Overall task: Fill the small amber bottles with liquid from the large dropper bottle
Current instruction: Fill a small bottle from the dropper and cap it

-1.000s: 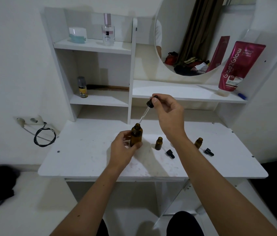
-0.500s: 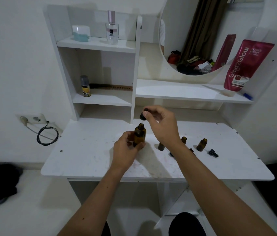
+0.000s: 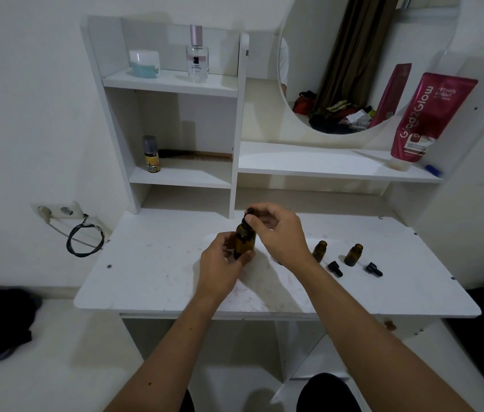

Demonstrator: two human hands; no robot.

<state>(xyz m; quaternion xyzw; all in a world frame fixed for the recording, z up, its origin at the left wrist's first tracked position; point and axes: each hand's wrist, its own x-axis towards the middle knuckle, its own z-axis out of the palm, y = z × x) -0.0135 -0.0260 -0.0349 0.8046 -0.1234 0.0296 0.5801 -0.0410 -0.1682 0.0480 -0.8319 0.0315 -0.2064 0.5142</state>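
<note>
The large amber dropper bottle stands upright on the white desk, gripped around its body by my left hand. My right hand pinches the black dropper cap, which sits on the bottle's neck. Two small amber bottles stand uncapped to the right of my right wrist. Their two black caps lie on the desk just in front of them. A third small bottle seen earlier is hidden behind my right hand.
White shelves rise at the back with a perfume bottle, a jar, a small spray can and a comb. A red tube leans by the round mirror. A wall socket and coiled cable are on the left.
My right hand has lowered the dropper from above the bottle down into its neck, until the cap sits on top. The left hand kept holding the bottle.
</note>
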